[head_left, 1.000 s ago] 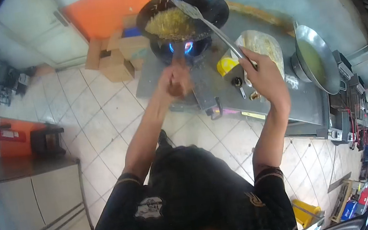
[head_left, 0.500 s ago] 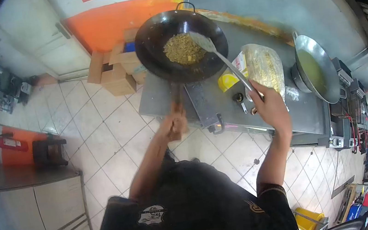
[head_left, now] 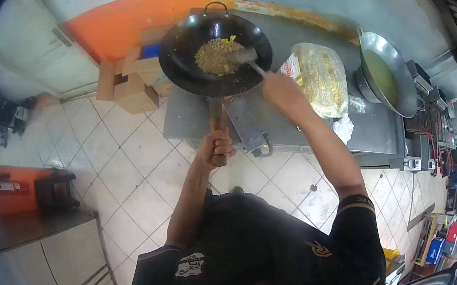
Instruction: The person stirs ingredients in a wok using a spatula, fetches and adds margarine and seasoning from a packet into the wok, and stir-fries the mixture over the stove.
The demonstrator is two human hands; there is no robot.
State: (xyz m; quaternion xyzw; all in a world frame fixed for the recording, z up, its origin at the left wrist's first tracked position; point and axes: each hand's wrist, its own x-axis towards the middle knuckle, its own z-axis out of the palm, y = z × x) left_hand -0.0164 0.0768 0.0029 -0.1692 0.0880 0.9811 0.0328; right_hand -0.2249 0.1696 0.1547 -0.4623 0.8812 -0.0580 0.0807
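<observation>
My left hand [head_left: 216,147] is wrapped round the wooden handle of a black wok [head_left: 176,63], which is held over the metal counter. Crumbly brown minced food [head_left: 213,58] with a few yellow bits lies in the wok. My right hand [head_left: 284,93] grips a metal spatula [head_left: 242,56] by its handle, and the blade touches the right side of the food. Just right of that hand, a clear plastic bag of yellow noodles [head_left: 323,81] rests on the counter.
A metal counter [head_left: 186,116] runs under the wok. At its right stands a wide metal pan [head_left: 368,58] of greenish-yellow liquid. Open cardboard boxes [head_left: 136,97] sit on the tiled floor, left of the counter. A black handle [head_left: 264,146] juts from the counter's front edge.
My right hand has moved up and left, pushing the spatula blade lower into the food. The food has shifted in the wok. My left hand still grips the handle.
</observation>
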